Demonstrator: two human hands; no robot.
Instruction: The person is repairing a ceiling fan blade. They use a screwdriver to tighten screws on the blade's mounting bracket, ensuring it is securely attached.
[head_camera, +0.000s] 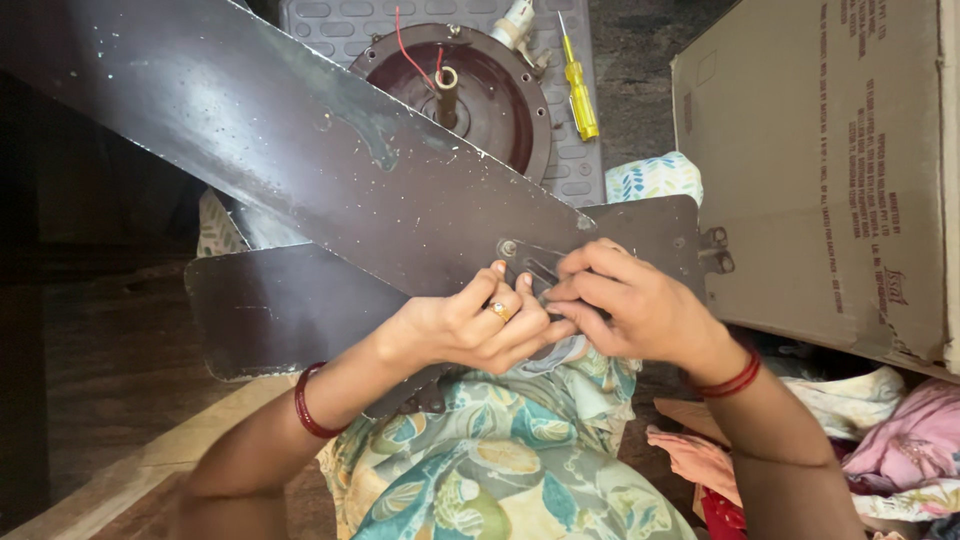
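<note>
Dark floor beneath, cardboard box at right, and across the lap lies the long brown fan blade, running up-left from both hands, left hand and right hand pinching narrowly at its metal bracket.

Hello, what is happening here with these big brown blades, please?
A person sits with two dark brown ceiling fan blades stacked crosswise over the lap. Both hands, the left hand and the right hand, press together on the metal bracket at the upper blade's end, fingers pinching around its slots and screw. Behind lies the round fan motor housing with a red wire, on a grey mat, beside a yellow screwdriver. A cardboard box stands to the right.
</note>
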